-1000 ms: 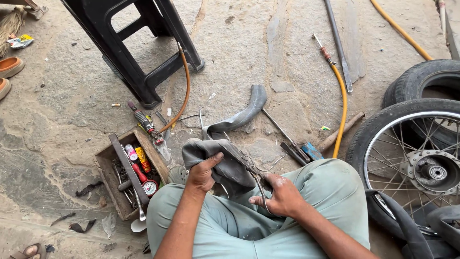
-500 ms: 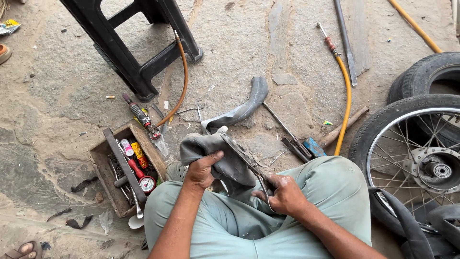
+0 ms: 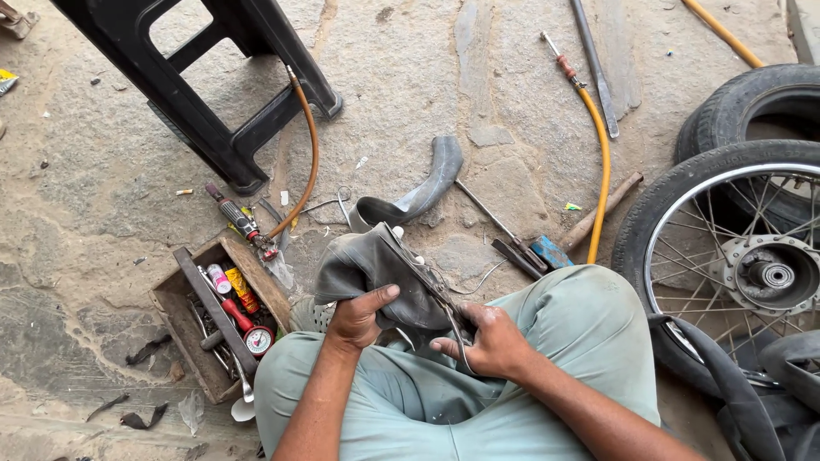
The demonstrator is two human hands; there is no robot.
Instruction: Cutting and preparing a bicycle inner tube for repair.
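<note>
Seated person cutting a rubber tube over the lap.
Toolbox lying on floor at left; left hand gripping folded tube; scissors biting into tube; right hand closing around scissors; wheel lying at right.

The floor is rough grey stone. A wooden tool box sits on it. Above the box stands a black plastic stool. To its right lie a cut rubber tube piece, a yellow hose, and a spoked wheel.
</note>
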